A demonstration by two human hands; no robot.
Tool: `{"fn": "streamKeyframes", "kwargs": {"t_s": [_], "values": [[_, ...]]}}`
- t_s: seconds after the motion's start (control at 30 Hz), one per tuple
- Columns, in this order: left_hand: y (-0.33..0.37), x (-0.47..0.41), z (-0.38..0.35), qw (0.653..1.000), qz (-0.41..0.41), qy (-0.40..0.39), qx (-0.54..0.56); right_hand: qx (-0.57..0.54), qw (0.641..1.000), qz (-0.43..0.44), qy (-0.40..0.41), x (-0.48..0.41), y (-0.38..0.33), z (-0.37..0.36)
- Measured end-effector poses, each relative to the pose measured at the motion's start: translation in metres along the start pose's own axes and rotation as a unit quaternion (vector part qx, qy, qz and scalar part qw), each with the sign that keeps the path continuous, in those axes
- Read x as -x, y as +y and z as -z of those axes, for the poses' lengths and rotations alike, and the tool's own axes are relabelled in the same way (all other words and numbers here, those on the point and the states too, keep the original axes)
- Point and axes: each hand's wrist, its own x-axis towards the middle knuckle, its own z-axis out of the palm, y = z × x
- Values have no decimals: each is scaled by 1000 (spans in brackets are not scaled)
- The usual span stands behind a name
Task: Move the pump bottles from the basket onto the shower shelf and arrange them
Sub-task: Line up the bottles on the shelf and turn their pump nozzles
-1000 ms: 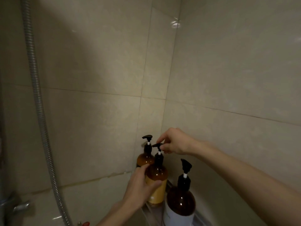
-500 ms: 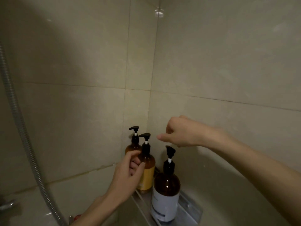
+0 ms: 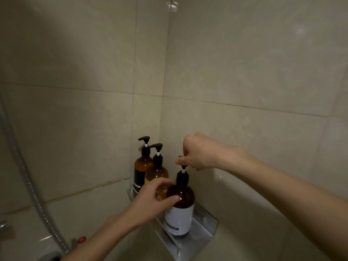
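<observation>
While on shelf (image 3: 204, 237), nearest bottle (image 3: 179, 217) in both hands (image 3: 150, 202) (image 3: 199, 154).

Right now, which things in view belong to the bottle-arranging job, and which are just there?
Job: white-label bottle, gripped by left hand, pump pinched by right hand; yellow-label bottle; black-label bottle; shelf.
Just there: shower hose; tiled wall.

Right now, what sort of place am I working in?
Most likely a shower corner in a bathroom. Glossy tile walls meet in a corner, a ribbed metal shower hose hangs at the left, and amber pump bottles stand on a small corner shelf.
</observation>
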Motion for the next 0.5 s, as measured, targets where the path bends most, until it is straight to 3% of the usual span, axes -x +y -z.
{"fn": "streamKeyframes", "kwargs": {"t_s": [0.27,0.5], "values": [[2,2,-2,999,14,-30,21,23,1000,7,-17,8,-9,7],[1,-3,10,995,16,-86,43,-25,998,44,-37,10,-9,6]]}}
